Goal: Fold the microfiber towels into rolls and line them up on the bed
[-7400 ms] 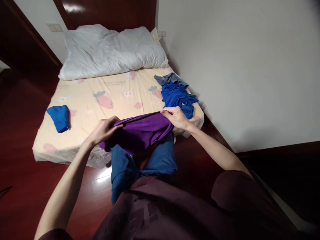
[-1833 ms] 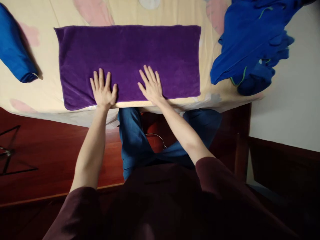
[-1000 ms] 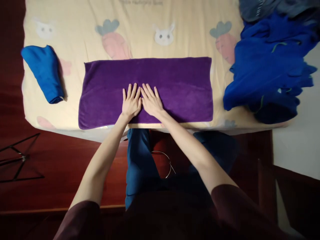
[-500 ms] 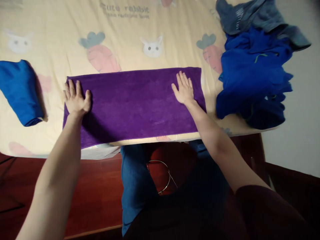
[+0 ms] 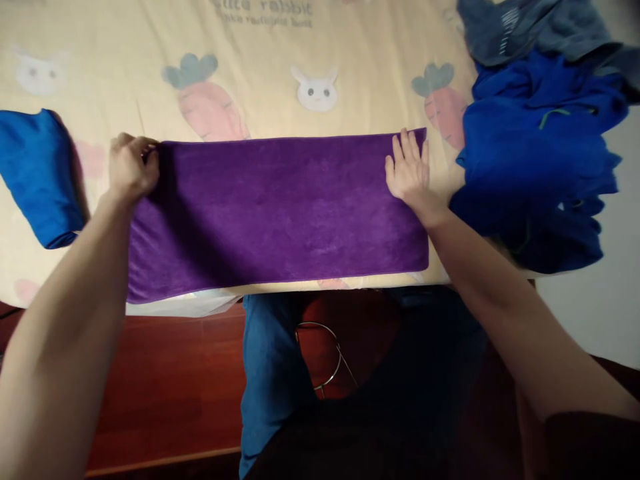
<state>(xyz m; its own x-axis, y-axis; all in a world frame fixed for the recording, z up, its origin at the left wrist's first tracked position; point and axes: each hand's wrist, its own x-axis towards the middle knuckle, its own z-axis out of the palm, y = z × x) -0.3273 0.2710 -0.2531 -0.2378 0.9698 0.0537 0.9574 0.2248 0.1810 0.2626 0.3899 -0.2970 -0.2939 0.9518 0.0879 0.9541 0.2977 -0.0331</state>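
A purple cloth lies spread in a long rectangle along the near edge of the patterned bed sheet. At its far left corner my left hand is closed, the fingers pinching the cloth. My right hand lies flat on the far right corner, its fingers stretched out. The cloth has slight creases near its lower left end.
A rolled blue cloth lies at the left. On the right is a heap of blue cloth with a grey-blue garment on its far side. My legs and a thin metal ring are below the bed edge.
My left hand has gone from flat to pinching the corner and shifted left. My right hand has slid right to the far right corner. The cloth's right end now reaches further right.
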